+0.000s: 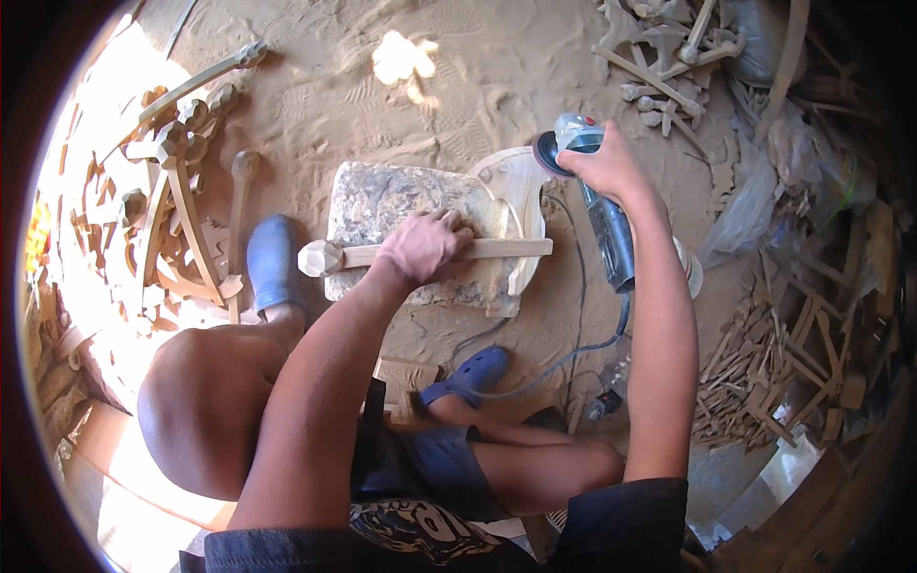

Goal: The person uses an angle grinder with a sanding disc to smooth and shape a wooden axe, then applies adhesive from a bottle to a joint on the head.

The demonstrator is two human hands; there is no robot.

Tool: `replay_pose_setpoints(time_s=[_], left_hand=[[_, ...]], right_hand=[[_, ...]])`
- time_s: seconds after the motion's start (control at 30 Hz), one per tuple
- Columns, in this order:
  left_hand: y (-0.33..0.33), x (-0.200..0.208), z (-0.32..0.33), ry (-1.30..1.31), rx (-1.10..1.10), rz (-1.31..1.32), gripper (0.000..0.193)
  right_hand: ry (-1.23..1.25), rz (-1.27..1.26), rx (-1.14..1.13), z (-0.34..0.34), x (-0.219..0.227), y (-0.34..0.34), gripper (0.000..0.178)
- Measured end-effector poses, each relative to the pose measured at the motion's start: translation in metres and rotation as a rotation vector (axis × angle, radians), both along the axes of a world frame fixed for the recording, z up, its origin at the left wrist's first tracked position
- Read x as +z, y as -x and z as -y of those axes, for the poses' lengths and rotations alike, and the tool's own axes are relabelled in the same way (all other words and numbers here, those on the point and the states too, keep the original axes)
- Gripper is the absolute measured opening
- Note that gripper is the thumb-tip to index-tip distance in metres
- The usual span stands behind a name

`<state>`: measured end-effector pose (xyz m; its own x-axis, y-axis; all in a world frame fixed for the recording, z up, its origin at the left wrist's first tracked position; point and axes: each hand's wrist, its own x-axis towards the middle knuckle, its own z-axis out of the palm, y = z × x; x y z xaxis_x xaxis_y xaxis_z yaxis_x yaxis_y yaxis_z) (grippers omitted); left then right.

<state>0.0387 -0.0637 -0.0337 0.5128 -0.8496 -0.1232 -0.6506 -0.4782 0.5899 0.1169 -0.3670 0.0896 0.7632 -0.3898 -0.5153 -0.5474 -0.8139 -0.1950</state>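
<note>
My left hand (425,246) is closed around a wooden stick (506,249) with a faceted knob at its left end. The stick lies crosswise over a worn, pitted block (387,199), its plain end reaching past the block's right side. My right hand (614,170) grips an angle grinder (607,234) by its head, to the right of the block. Its round disc (548,155) points left, apart from the stick. A pale curved wooden piece (521,186) leans at the block's right side.
A cord (573,351) runs from the grinder across the sandy ground near my blue shoe (478,372). Knobbed wooden pieces (172,148) are heaped at left. Similar pieces (669,81), plastic bags (750,205) and wood offcuts (755,353) lie at right.
</note>
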Motion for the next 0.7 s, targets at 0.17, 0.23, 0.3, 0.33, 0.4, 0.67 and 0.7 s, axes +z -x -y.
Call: replay_pose_setpoints(time_s=[0.17,0.23,0.3,0.33,0.4,0.67,0.7], left_hand=[[0.002,-0.009,-0.003,0.0,0.0,0.034,0.041],[0.002,-0.007,-0.002,-0.016,-0.004,0.015,0.041],[0.001,-0.004,-0.001,-0.035,-0.005,-0.006,0.04],[0.0,0.004,0.001,-0.036,-0.006,-0.019,0.03],[-0.002,0.007,-0.001,-0.041,-0.01,-0.03,0.021],[0.001,-0.006,-0.002,0.037,0.001,0.04,0.04],[0.001,-0.005,-0.002,0.037,0.001,0.041,0.04]], right_hand=[[0.047,-0.009,-0.109,0.006,0.011,0.006,0.096],[0.08,0.096,-0.105,0.001,0.018,0.017,0.098],[0.032,0.111,-0.065,-0.01,0.026,0.021,0.098],[-0.014,0.124,-0.033,-0.018,0.031,0.023,0.098],[-0.034,0.118,0.059,-0.042,0.036,0.023,0.097],[-0.049,-0.122,0.275,-0.108,0.052,0.015,0.09],[-0.044,-0.144,0.303,-0.11,0.053,0.014,0.09]])
